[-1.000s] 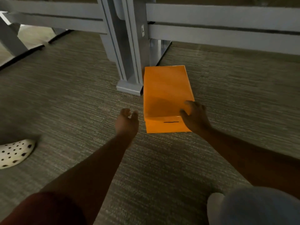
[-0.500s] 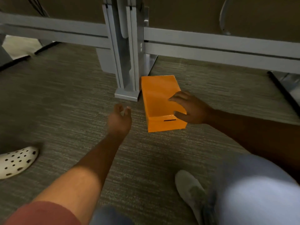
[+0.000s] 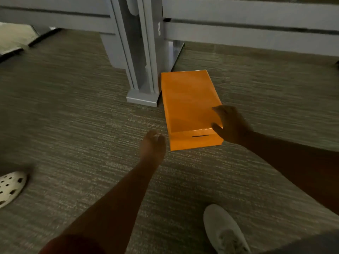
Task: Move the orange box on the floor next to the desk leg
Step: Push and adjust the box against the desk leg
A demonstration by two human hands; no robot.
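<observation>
The orange box (image 3: 187, 105) lies flat on the carpet, its long left side close against the foot of the grey desk leg (image 3: 145, 74). A dark slot marks its near end face. My right hand (image 3: 231, 123) is on the box's near right corner, fingers over the lid and thumb at the front edge. My left hand (image 3: 152, 145) hovers just left of the box's near end, fingers loosely curled, holding nothing and not touching the box.
Grey desk rails (image 3: 247, 33) run left and right behind the leg. A white perforated clog (image 3: 10, 187) is at the left edge and my white shoe (image 3: 225, 230) at the bottom right. Grey-brown carpet (image 3: 73, 116) covers the floor.
My right hand slid from the middle of the lid back to the near right corner. The box stays beside the leg. My left hand has barely shifted.
</observation>
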